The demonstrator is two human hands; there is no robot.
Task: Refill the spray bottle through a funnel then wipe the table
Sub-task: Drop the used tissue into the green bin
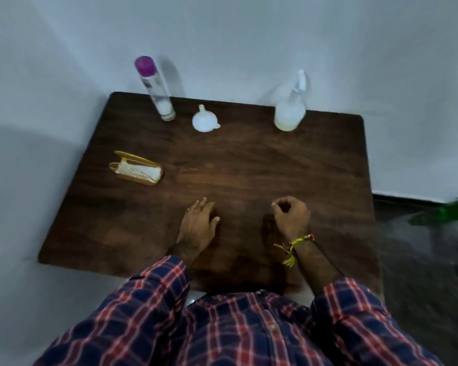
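Observation:
A white spray bottle (290, 109) with a trigger head stands at the far right of the dark wooden table (249, 167), a little pale liquid in its base. A white funnel (204, 121) lies mouth down near the far middle. A tall clear bottle with a purple cap (156, 88) stands at the far left, white liquid at its bottom. A tissue holder (138, 167) with white sheets sits at the left. My left hand (198, 225) rests flat on the table near me, fingers apart. My right hand (291, 216) hovers beside it, fingers curled shut, holding nothing.
The table stands against a pale wall at its far and left sides. Dark floor lies to the right, with a green object (450, 212) on it. A yellow thread band circles my right wrist (294, 247).

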